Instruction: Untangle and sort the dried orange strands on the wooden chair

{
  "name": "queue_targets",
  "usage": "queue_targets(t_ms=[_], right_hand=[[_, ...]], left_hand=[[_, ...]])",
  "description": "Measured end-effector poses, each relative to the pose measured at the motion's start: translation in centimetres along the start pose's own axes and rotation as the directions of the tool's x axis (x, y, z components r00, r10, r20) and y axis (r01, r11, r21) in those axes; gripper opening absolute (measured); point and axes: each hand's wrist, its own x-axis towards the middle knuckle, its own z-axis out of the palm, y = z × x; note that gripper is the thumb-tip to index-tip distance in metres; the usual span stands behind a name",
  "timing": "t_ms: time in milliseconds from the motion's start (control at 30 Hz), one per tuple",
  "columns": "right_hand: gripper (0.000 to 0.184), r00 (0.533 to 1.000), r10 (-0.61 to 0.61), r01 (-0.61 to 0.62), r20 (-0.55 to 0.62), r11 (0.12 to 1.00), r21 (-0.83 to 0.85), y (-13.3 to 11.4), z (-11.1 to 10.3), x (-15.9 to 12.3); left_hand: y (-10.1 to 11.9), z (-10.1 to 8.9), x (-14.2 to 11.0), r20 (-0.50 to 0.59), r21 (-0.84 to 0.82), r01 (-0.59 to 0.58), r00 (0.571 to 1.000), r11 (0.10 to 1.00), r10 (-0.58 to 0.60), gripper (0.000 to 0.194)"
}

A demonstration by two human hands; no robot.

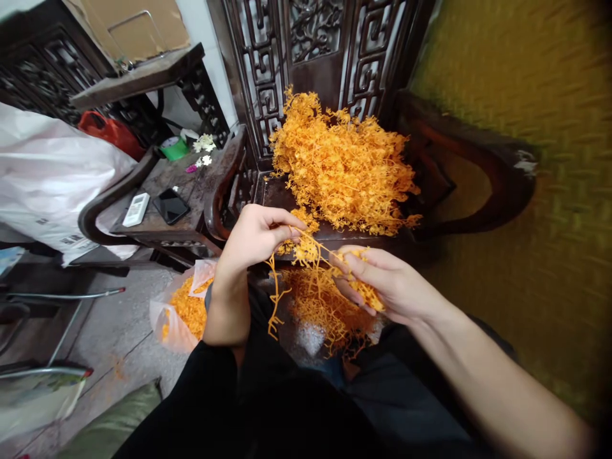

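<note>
My left hand (255, 237) pinches a thin orange plastic flower stem (312, 241), its fingertips closed. A bare branching piece (275, 299) hangs down below that hand. To the right, my right hand (382, 277) is curled round a bunch of small orange artificial flowers (364, 287); the stem stretches between both hands. Right behind them, a big heap of orange artificial flowers (349, 169) lies on the seat of a dark carved wooden chair (313, 73). Below my hands, a tangle of bare orange stems (325, 306) lies between my legs, partly hidden by them.
On the floor at left is a plastic bag (160, 319) holding orange pieces. A side table (138, 217) bears a black phone (171, 206), a white device (136, 210) and green tape (173, 148). A large white sack (52, 172) stands far left. The chair's curved arm (507, 159) is at right.
</note>
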Motion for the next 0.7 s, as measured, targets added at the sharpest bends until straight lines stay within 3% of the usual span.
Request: queue_targets(t_ms=[67, 133, 167, 300, 433, 533, 633, 700], right_hand=[[0.040, 0.998, -0.017, 0.020, 0.055, 0.999, -0.041, -0.5, -0.2, -0.9], [0.041, 0.996, -0.044, 0.048, 0.072, 0.997, -0.054, -1.0, -0.7, -1.9], [0.039, 0.997, -0.054, 0.057, 0.050, 0.997, -0.054, -1.2, -1.1, -2.2], [0.033, 0.990, -0.092, 0.077, -0.111, 0.988, -0.135, -2.0, -2.5, -2.0], [0.026, 0.958, -0.200, 0.193, -0.206, 0.980, -0.057, -1.7, -2.7, -0.6], [0.028, 0.941, -0.176, 0.218, -0.287, 0.968, 0.120, -0.7, -2.0, 0.5], [0.048, 0.965, -0.099, 0.145, -0.244, 0.973, 0.181, 0.7, -1.1, 1.5], [0.041, 0.986, -0.066, 0.088, -0.153, 0.986, 0.143, 1.6, -0.5, 2.0]], left_hand=[[-0.7, -1.2, 0.0, -0.249, 0.062, -0.004, 0.968, 0.998, 0.019, 0.017], [-1.3, -2.2, 0.0, -0.476, 0.078, 0.013, 0.879, 0.997, 0.026, 0.016], [-1.5, -2.5, -0.2, -0.485, 0.065, 0.019, 0.874, 0.998, 0.014, 0.016], [-1.2, -1.6, -0.7, -0.306, 0.073, 0.036, 0.952, 0.997, -0.012, 0.015], [-0.7, 0.3, -0.5, -0.304, 0.118, -0.006, 0.952, 0.993, 0.042, 0.014], [-0.9, 1.5, 0.0, -0.337, 0.199, -0.039, 0.935, 0.979, 0.106, 0.016], [-1.4, 2.8, 0.6, -0.374, 0.266, -0.082, 0.910, 0.961, 0.181, 0.019], [-1.6, 3.7, 0.9, -0.366, 0.283, -0.106, 0.907, 0.953, 0.210, 0.019]])
